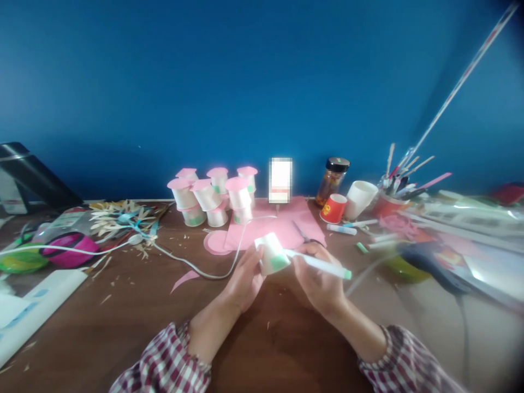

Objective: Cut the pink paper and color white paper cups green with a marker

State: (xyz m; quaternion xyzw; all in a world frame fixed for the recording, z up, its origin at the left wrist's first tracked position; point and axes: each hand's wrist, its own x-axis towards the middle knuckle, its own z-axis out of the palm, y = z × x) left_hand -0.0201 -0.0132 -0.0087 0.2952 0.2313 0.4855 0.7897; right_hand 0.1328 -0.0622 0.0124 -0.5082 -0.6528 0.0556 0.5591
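Observation:
My left hand [244, 278] is closed around the side of a small white paper cup [271, 248], which is tilted in front of me above the table. A green patch shows low on the cup's side. In my right hand [319, 278] is a marker [323, 266] with a white barrel and a light green end, its other end against or close to the cup. Just beyond that hand lie scissors [307, 234] on pink paper [270, 221].
Stacked white cups [204, 199] with pink tops stand at the back left. A cable [192, 268] crosses the table. Rightward are a red paper cup [333, 210], a larger white cup [360, 197], a dark-lidded jar [332, 183] and loose markers [341, 229]. A magenta ball-like thing [71, 248] lies left.

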